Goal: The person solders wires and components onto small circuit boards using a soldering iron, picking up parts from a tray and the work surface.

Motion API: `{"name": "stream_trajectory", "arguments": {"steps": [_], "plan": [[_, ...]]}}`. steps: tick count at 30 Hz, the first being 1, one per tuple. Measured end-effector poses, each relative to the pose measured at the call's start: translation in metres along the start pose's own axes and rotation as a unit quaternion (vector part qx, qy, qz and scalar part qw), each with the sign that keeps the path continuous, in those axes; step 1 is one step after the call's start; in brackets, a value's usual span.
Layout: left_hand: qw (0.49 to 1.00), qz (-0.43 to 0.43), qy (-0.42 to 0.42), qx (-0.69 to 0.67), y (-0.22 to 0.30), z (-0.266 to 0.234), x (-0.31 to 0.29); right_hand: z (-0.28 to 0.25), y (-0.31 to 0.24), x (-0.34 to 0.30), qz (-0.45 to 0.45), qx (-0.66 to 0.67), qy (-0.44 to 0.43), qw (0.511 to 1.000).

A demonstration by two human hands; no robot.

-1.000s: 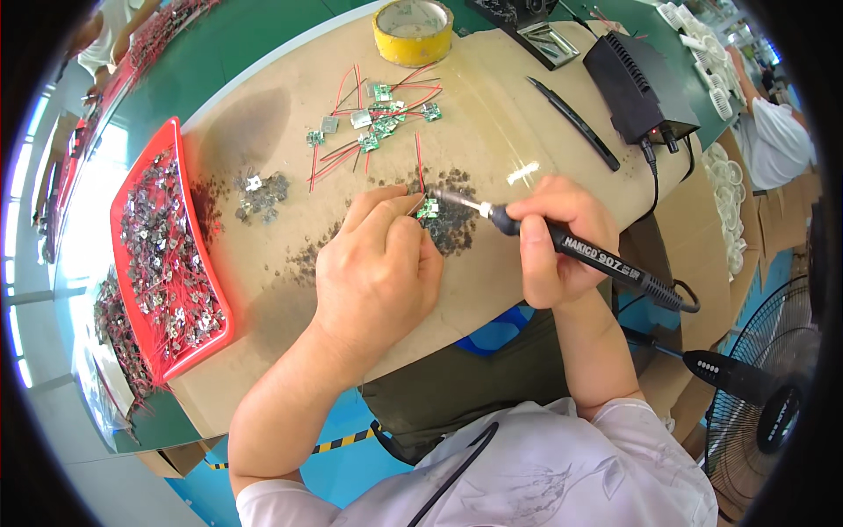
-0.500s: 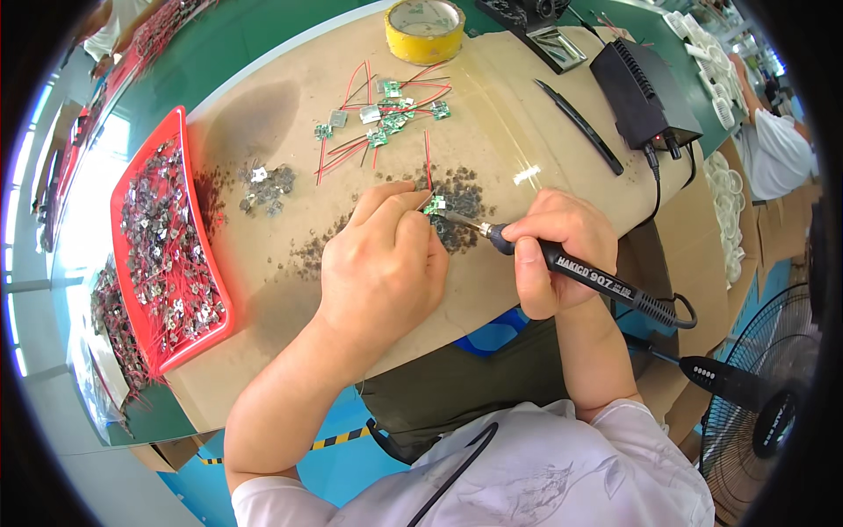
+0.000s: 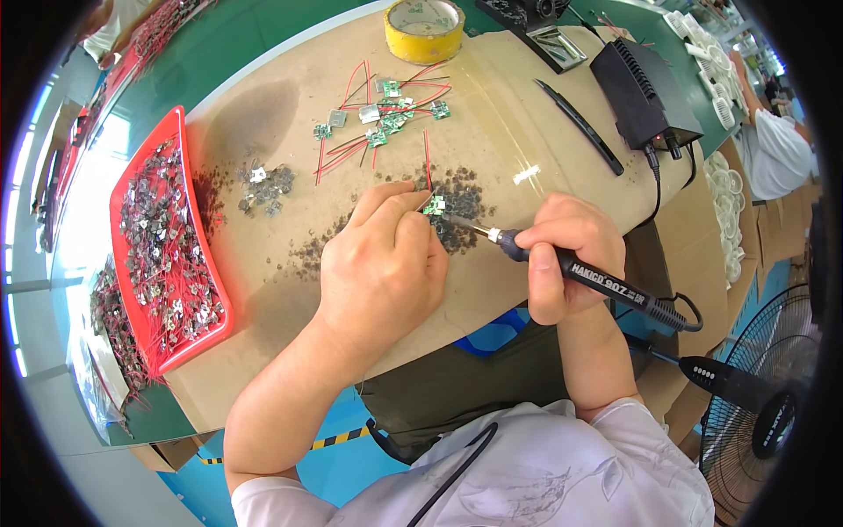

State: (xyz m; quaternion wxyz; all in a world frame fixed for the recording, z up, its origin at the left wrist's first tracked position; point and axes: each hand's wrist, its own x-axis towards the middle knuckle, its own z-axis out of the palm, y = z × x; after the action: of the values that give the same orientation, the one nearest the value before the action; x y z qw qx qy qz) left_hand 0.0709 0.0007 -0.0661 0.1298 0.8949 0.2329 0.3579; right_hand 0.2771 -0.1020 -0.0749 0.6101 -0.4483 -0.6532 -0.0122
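My left hand (image 3: 384,255) is closed with its fingertips at a small green circuit board (image 3: 435,205), from which a red wire (image 3: 428,158) runs upward. How the fingers pinch it is partly hidden behind the knuckles. A black soldering iron (image 3: 606,279) is gripped in my right hand (image 3: 575,255), thumb and forefinger along its handle. Its metal tip points left, just right of and slightly below the board, over a dark scorched patch (image 3: 465,193) on the brown work sheet. Beyond my hands lies a loose group of green boards (image 3: 395,114) with red and black wires.
At left stands a red tray (image 3: 219,329) full of wired metal parts. A yellow tape roll (image 3: 425,44), a black pen-shaped tool (image 3: 580,127), an iron stand (image 3: 553,44) and a black soldering station (image 3: 645,92) are farther off. A fan (image 3: 760,404) stands at right.
My right hand has drawn the soldering iron a little right and down, so its tip has come away from the board. My left hand has stayed in place.
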Motion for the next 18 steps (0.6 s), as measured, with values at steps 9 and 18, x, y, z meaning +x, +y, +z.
{"name": "stream_trajectory", "arguments": {"steps": [9, 18], "plan": [[1.0, 0.009, 0.004, 0.002, 0.0, 0.001, 0.001, -0.002, 0.001, 0.001, 0.005, -0.02, 0.003, 1.0], [1.0, 0.023, -0.007, 0.005, 0.006, -0.005, 0.005, 0.018, 0.01, 0.017, 0.048, -0.036, -0.01, 0.998]]}}
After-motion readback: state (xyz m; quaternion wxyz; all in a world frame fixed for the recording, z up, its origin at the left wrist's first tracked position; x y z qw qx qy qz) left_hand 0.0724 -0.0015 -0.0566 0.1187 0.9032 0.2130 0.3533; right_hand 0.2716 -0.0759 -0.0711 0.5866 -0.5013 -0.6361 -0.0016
